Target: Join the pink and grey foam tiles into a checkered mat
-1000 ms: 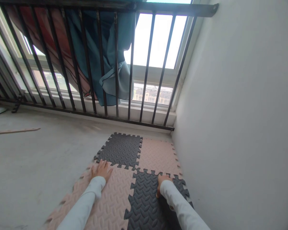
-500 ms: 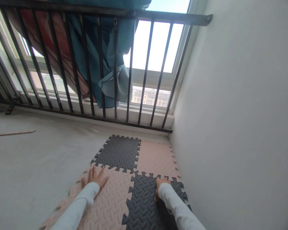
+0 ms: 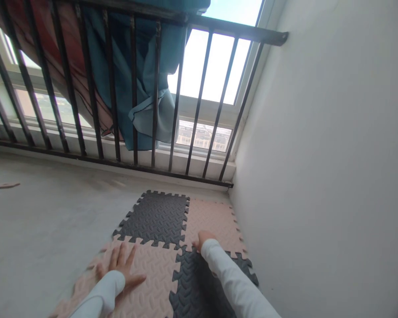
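Observation:
Four-cornered foam mat tiles with toothed edges lie joined on the floor. My left hand (image 3: 122,267) rests flat with fingers spread on the near pink foam tile (image 3: 157,276). My right hand (image 3: 204,239) is curled into a fist, knuckles down, at the seam between the near black foam tile (image 3: 192,287) and the far pink foam tile (image 3: 215,221). Its sleeve covers part of the black tile. Beyond my left hand lies the far black foam tile (image 3: 155,216), its teeth meeting both pink tiles. Nothing shows in either hand.
A white wall (image 3: 318,176) rises along the right side of the mat. Ahead, a black metal railing (image 3: 146,170) stands before the window, with a blue and red cloth (image 3: 119,88) hanging behind its bars. A thin stick (image 3: 3,186) lies on the grey floor (image 3: 46,229).
My right hand has moved left and slightly forward along the seam, toward where the tiles' corners meet. My left hand stays flat on the pink tile. The view has shifted a little.

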Demonstrator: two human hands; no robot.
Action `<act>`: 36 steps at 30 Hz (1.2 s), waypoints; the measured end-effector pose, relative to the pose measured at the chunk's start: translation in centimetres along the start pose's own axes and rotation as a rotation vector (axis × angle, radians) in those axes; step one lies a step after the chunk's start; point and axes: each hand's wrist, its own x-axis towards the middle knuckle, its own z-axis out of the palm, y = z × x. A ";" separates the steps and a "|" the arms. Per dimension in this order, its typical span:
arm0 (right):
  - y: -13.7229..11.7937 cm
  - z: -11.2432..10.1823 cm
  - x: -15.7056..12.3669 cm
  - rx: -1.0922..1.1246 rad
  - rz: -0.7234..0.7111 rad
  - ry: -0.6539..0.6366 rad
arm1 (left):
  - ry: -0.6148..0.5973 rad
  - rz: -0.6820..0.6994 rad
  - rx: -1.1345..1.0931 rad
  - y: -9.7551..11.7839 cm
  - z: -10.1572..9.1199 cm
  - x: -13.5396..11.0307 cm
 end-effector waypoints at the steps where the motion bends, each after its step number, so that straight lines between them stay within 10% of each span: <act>1: -1.0 0.3 1.0 0.016 -0.042 0.007 | -0.008 -0.001 0.004 0.1 0.0 -0.1; 12: -6.0 4.8 6.5 0.087 -0.112 0.102 | -0.038 0.011 -0.013 0.0 -0.6 -0.3; 21: -5.6 0.6 8.4 0.034 -0.138 0.039 | 0.062 0.040 -0.096 -0.9 2.0 1.4; 36: -4.5 -0.1 11.9 -0.008 -0.117 0.068 | 0.074 0.015 -0.097 -0.9 2.6 1.2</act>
